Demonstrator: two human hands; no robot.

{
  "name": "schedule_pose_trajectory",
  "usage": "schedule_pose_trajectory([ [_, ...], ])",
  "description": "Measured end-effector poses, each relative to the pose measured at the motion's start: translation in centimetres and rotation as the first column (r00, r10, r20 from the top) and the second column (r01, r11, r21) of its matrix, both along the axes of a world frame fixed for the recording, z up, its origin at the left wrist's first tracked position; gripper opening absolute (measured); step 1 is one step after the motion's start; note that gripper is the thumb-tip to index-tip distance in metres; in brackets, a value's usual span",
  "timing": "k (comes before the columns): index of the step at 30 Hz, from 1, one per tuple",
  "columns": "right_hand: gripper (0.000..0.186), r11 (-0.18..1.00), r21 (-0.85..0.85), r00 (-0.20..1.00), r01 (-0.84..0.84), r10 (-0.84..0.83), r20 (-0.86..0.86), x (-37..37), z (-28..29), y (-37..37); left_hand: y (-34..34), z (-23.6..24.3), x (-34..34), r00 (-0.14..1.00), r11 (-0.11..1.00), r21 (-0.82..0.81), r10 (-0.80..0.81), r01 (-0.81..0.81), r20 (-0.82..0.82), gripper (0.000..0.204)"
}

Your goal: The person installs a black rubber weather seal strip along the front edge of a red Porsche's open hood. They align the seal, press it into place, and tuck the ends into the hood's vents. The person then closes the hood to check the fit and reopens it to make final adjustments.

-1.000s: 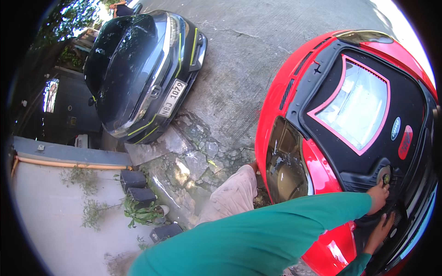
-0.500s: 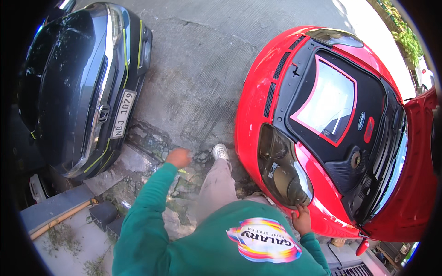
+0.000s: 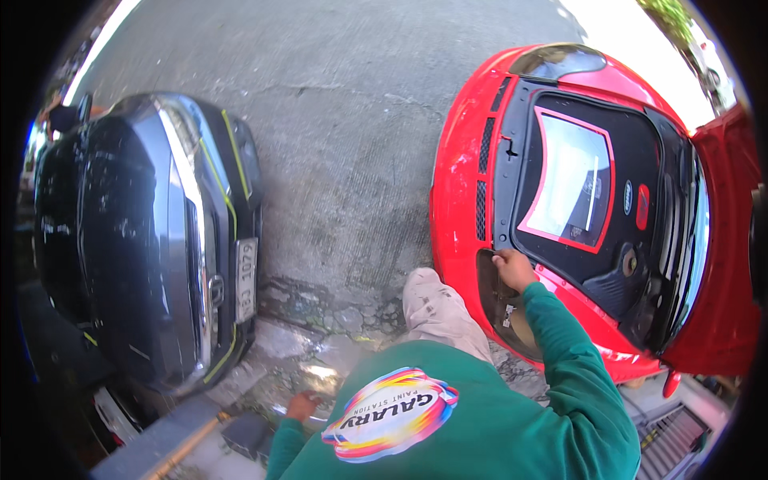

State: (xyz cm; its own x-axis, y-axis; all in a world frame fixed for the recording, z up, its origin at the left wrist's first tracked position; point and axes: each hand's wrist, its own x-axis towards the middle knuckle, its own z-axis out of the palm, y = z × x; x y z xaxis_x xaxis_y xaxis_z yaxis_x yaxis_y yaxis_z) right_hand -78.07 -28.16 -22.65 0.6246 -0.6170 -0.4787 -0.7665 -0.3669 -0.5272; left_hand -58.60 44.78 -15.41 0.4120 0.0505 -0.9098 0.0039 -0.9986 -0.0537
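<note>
My right hand [image 3: 514, 270] reaches to the front of a red car [image 3: 460, 224] on the right. Its fingers are curled against the upper edge of the tinted headlight [image 3: 506, 312]; whether something small is between them is hidden. The car's front lid [image 3: 724, 312] stands raised, baring a black lined compartment [image 3: 560, 108] with a red-framed clear panel [image 3: 572, 180]. Low on my left side, my left hand [image 3: 302, 405] hangs beside my body with loosely spread fingers and nothing visible in it.
A dark grey car [image 3: 128, 248] with yellow-green trim lines faces the red one from the left. Grey concrete pavement [image 3: 352, 160] lies between them, with broken, uneven ground [image 3: 288, 340] near my legs. A metal grate [image 3: 676, 436] is at the lower right.
My right hand has moved forward along the headlight from its near end to its upper edge. My left hand has swung back toward my side. My body has stepped forward along the red car's front.
</note>
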Motion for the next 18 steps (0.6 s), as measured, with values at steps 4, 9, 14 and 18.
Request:
schedule_pose_trajectory([
  [4, 0.037, 0.99, 0.14, 0.987, 0.006, 0.016, -0.158, 1.8, -2.1, 1.3, -9.8, 0.0, 6.3, 0.986, 0.957, -0.243, 0.139, -0.157, -0.089, 0.056],
  [9, 0.039, 0.977, 0.166, 0.966, 0.131, -0.088, -0.244, 4.2, -6.3, -1.7, -17.8, 0.6, 22.1, 0.989, 0.952, -0.304, 0.028, 0.017, 0.143, 0.048],
  [14, 0.041, 0.899, 0.079, 0.868, 0.431, -0.389, -0.309, 9.9, -5.9, -12.3, -25.8, 2.4, 40.9, 0.953, 0.956, -0.089, -0.263, 0.279, 0.153, 0.052],
  [18, 0.04, 0.828, 0.051, 0.801, 0.558, -0.521, -0.295, 12.6, -2.8, -19.5, -41.3, 5.5, 51.0, 0.892, 0.914, -0.125, -0.334, 0.385, 0.306, 0.049],
])
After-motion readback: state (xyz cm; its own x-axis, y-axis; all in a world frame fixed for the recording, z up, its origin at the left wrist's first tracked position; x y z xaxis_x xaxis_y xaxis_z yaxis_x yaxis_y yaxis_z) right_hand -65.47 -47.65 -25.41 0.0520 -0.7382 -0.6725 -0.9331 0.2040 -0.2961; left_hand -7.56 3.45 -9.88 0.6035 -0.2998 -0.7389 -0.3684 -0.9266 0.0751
